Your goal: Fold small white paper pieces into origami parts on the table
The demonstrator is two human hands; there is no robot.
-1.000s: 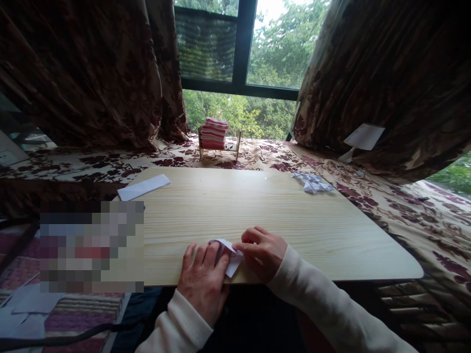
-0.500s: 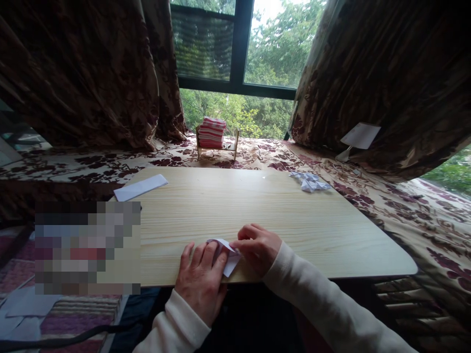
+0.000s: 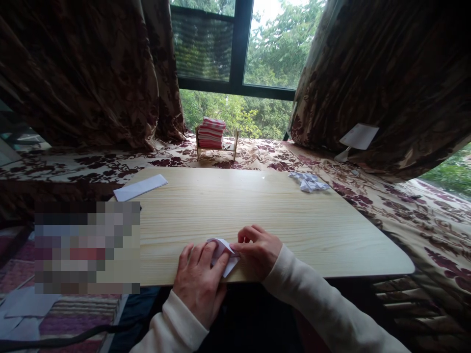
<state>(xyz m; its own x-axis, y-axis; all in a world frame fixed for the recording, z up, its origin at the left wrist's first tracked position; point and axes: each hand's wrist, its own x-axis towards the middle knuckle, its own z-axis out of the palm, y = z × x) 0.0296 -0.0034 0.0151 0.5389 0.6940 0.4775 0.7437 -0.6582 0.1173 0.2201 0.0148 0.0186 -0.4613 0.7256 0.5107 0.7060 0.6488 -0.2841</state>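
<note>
A small folded piece of white paper (image 3: 229, 266) lies at the front edge of the pale wooden table (image 3: 206, 206). My left hand (image 3: 200, 277) presses down on its left part, fingers bent over it and covering some of it. From the right, my right hand (image 3: 259, 249) pinches the paper's right edge between thumb and forefinger, the other fingers curled. Part of the paper's upper edge is raised in a curve between the two hands.
A flat white paper strip (image 3: 142, 187) lies at the table's back left, and several folded white papers (image 3: 311, 182) at the back right. Beyond stand a small rack of striped cloths (image 3: 212, 133) and a white lamp (image 3: 359, 136). A blurred patch hides the left side.
Both hands stay on the paper with hardly any movement. The left hand has shifted very slightly to the left.
</note>
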